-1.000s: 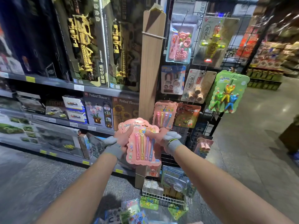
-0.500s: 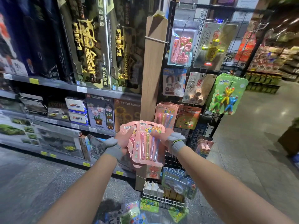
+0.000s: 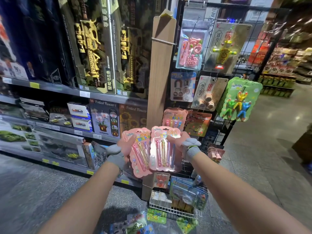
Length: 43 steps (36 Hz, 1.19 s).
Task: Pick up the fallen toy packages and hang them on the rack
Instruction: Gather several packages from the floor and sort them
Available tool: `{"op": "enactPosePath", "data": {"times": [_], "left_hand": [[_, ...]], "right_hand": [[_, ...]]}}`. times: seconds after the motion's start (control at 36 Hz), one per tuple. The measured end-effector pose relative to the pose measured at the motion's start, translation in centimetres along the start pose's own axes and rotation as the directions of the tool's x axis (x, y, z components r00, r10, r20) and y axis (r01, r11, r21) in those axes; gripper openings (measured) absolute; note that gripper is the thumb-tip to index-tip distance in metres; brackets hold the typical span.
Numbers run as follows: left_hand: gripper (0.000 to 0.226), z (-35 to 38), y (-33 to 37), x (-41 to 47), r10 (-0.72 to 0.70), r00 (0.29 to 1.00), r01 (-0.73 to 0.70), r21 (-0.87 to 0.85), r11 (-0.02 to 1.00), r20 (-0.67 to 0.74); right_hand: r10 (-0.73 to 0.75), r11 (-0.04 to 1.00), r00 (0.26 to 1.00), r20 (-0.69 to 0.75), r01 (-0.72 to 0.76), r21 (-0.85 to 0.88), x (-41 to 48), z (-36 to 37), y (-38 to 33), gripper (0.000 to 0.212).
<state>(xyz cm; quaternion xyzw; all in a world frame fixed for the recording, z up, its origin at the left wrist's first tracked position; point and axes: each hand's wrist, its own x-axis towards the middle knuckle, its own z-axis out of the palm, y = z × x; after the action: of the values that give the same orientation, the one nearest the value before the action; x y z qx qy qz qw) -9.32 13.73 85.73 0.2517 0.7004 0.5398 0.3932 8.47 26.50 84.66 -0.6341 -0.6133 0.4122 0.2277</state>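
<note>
Head view: at frame centre, the left pack (image 3: pixel 140 155) is gripped by the left hand (image 3: pixel 118 153) and the right pack (image 3: pixel 164 149) by the right hand (image 3: pixel 187 146). Both are held upright with tops free, presumably for hooking onto the rack (image 3: pixel 263 39) near the hung pack (image 3: pixel 174 118). Floor packs (image 3: pixel 135 223) lie at lower centre.

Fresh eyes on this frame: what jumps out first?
Two pink mini-bubble wand packages at centre: the left package gripped by the left hand, the right package by the right hand. Behind them stands the wire rack, with a green climbing-figures package hanging at right. Fallen packages lie on the floor below.
</note>
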Motion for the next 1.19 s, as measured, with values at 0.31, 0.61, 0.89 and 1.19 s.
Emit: {"op": "enactPosePath", "data": {"times": [0.31,0.61,0.89,1.19], "left_hand": [[0.038,-0.1,0.5,1.8,-0.039,0.999,0.04,-0.066,0.997,0.011],[0.026,0.1,0.0,4.3,-0.047,0.999,0.046,-0.053,0.998,-0.018],[0.041,1.1,0.7,4.6,-0.045,0.999,0.045,-0.039,0.998,0.0],[0.03,-0.1,-1.0,7.1,-0.022,1.0,0.022,-0.094,0.995,0.006]], "right_hand": [[0.04,0.997,0.993,-0.113,-0.047,-0.065,1.5,-1.9,-0.6,0.073],[0.06,0.986,0.983,-0.176,-0.085,-0.142,3.3,-3.1,-2.8,0.062],[0.039,0.966,0.986,-0.165,-0.08,-0.246,4.3,-2.9,-3.6,0.049],[0.02,0.963,0.989,-0.144,-0.057,-0.263,6.5,-1.8,-3.9,0.045]]}}
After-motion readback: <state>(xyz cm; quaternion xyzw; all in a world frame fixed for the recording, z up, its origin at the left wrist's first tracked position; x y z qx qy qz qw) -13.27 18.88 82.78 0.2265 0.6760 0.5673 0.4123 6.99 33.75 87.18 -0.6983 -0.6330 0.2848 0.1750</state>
